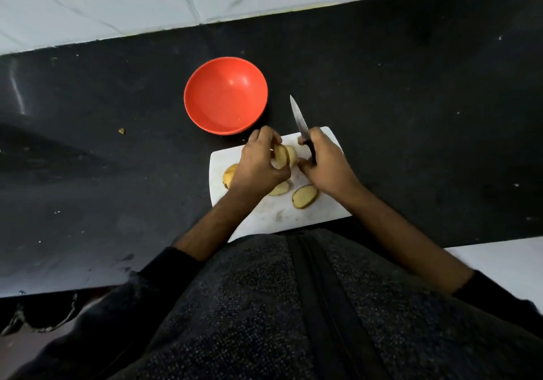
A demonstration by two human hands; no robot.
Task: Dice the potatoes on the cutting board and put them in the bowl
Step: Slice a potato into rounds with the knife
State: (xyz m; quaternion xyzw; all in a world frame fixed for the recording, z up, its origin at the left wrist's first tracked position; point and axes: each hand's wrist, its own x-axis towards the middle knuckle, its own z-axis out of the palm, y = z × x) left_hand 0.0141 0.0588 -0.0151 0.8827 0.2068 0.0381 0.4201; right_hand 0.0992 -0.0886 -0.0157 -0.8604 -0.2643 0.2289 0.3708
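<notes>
The left hand [258,165] is reaching in over the cutting board [279,212], its grip curling round upright potato slices [283,155]. The right hand [326,162] is clamping its grip on the knife [299,121], blade pointing away. The bowl [225,95] is sitting on the desk [411,100] just beyond.

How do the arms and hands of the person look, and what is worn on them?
Both hands, the left hand and the right hand, are bare: no gloves, rings or watch visible. The forearms are bare too. Dark sleeves are pushed up near the elbows.
</notes>
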